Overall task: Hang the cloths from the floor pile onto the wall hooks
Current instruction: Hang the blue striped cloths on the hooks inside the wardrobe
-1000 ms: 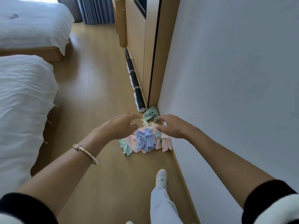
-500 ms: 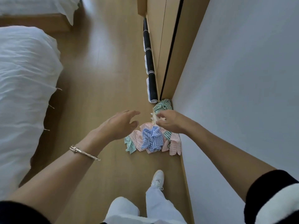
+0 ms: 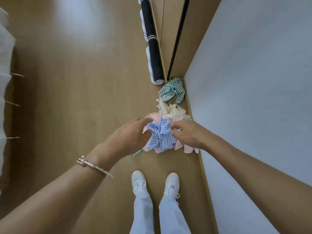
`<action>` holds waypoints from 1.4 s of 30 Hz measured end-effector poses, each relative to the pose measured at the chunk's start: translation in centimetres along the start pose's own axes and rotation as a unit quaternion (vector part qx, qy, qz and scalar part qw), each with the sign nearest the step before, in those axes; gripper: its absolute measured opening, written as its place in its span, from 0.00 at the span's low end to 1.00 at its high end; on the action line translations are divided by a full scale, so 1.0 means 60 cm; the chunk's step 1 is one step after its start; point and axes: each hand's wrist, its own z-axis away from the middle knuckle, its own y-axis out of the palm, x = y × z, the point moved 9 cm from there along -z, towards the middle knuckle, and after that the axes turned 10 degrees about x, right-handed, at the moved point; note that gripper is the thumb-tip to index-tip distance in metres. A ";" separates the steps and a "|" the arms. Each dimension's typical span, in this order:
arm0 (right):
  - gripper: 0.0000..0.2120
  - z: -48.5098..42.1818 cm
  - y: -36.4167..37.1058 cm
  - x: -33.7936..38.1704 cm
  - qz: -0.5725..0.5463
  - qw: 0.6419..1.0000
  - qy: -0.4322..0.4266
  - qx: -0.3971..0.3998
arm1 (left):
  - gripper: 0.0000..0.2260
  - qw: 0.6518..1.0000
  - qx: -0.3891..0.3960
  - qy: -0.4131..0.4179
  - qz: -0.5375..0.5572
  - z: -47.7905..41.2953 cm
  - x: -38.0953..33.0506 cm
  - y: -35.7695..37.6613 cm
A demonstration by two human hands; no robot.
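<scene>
My white sneakers (image 3: 138,181) stand on the wooden floor (image 3: 76,98) beside the wall (image 3: 253,81). Just ahead, my left hand (image 3: 130,137) is spread, its thumb touching the blue striped cloth (image 3: 160,135), while my right hand (image 3: 185,134) pinches that cloth's right edge. It lies on pink striped cloths (image 3: 188,149). Beyond them are a cream cloth (image 3: 170,108), a green striped cloth (image 3: 172,90) and a rolled black mat (image 3: 154,56).

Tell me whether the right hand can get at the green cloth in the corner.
Probably yes: the green cloth lies uncovered just ahead, with nothing between it and the right hand, which is at the blue cloth.
</scene>
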 end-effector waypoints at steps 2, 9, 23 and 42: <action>0.19 -0.065 0.021 -0.036 -0.019 0.999 0.023 0.010 | 0.19 1.000 0.010 -0.004 0.003 -0.057 0.034 0.028; 0.20 -0.250 0.104 -0.140 -0.049 0.996 0.071 0.026 | 0.21 0.997 0.066 -0.040 -0.007 -0.229 0.144 0.157; 0.21 -0.489 0.249 -0.315 -0.052 0.992 0.115 -0.016 | 0.23 0.993 0.094 -0.049 0.061 -0.453 0.266 0.429; 0.10 -0.576 0.277 -0.340 -0.097 0.981 0.093 -0.143 | 0.24 0.995 0.080 -0.051 0.018 -0.529 0.308 0.463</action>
